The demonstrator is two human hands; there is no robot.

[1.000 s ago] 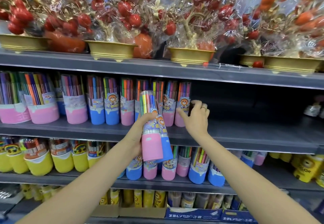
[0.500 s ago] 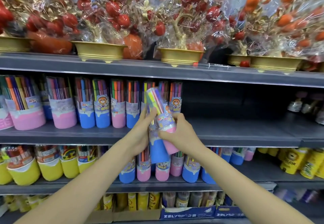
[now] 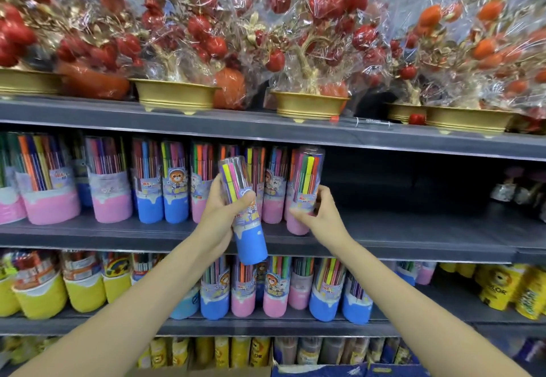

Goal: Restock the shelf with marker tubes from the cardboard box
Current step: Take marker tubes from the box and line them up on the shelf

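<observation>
Clear plastic marker tube with blue base (image 3: 246, 214) we grip in our left hand (image 3: 220, 214); our right hand (image 3: 320, 214) holds the pink-based marker tube (image 3: 302, 190), standing on the grey shelf (image 3: 413, 235).

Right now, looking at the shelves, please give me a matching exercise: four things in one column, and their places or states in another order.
Things:
1. blue-based marker tube
2. pink-based marker tube
3. gold pots
4. yellow tubs

Places or states:
A. top shelf
B. tilted, gripped by the left hand
C. lower shelf, far left
D. upright at the row's right end, held by the right hand

Pairs: 1-B, 2-D, 3-A, 4-C
</observation>
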